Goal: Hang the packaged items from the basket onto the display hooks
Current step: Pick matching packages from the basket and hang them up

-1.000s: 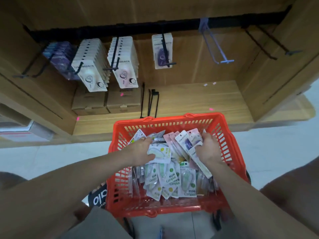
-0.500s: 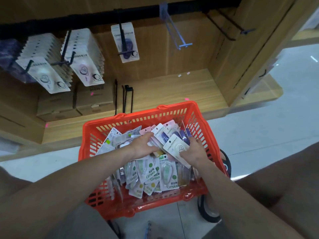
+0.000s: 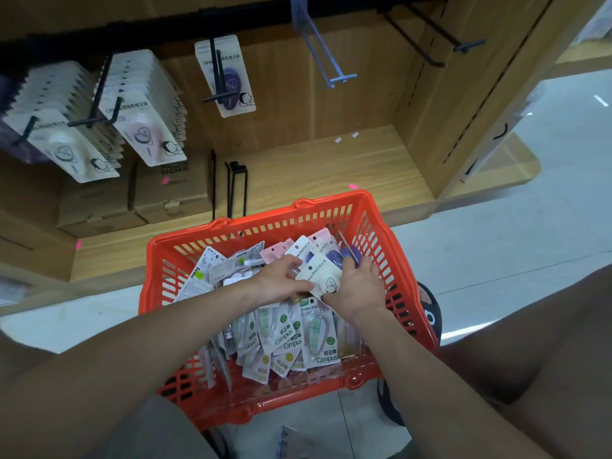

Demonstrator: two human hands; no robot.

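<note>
Both hands, left (image 3: 281, 283) and right (image 3: 359, 291), pinch a white packet (image 3: 319, 276) near the basket's (image 3: 381, 226) far right corner; neighbouring packets may snag and spill on lifting.

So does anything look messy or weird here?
A bit. The packets in the red basket lie jumbled, tilted every way. Two loose black hooks lie on the wooden shelf instead of hanging on the rail. Nothing looks broken or spilled.
</note>
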